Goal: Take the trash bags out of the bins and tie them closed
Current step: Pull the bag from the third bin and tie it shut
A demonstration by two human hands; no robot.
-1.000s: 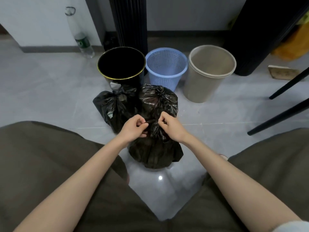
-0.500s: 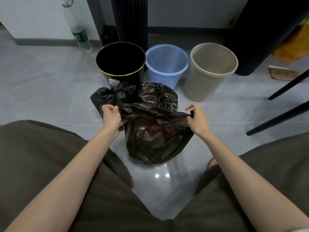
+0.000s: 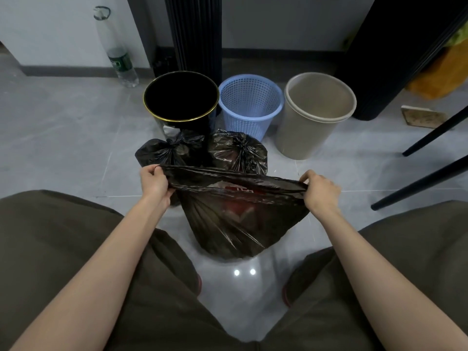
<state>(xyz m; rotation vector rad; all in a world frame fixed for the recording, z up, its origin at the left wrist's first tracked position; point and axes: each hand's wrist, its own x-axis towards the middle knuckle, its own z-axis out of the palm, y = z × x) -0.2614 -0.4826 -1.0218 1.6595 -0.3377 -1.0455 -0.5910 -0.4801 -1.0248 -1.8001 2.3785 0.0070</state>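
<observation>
A black trash bag (image 3: 235, 224) stands on the floor between my knees, its mouth stretched wide and flat. My left hand (image 3: 154, 184) grips the left end of the rim and my right hand (image 3: 320, 193) grips the right end. Red packaging shows through the plastic. Behind it lie two knotted black bags, one on the left (image 3: 167, 152) and one on the right (image 3: 239, 152). Farther back stand three bins: a black one with a gold rim (image 3: 181, 117), a blue mesh basket (image 3: 250, 110) and a beige one (image 3: 306, 133), none holding a bag.
A clear plastic bottle (image 3: 117, 51) leans on the wall at the back left. A dark ribbed column (image 3: 196, 34) rises behind the bins. Black furniture legs (image 3: 417, 183) slant across the right side. My knees flank the bag on the glossy grey tiles.
My hands were close together at the bag's gathered top a second ago. They have pulled apart to left and right, stretching the bag's mouth into a wide flat band.
</observation>
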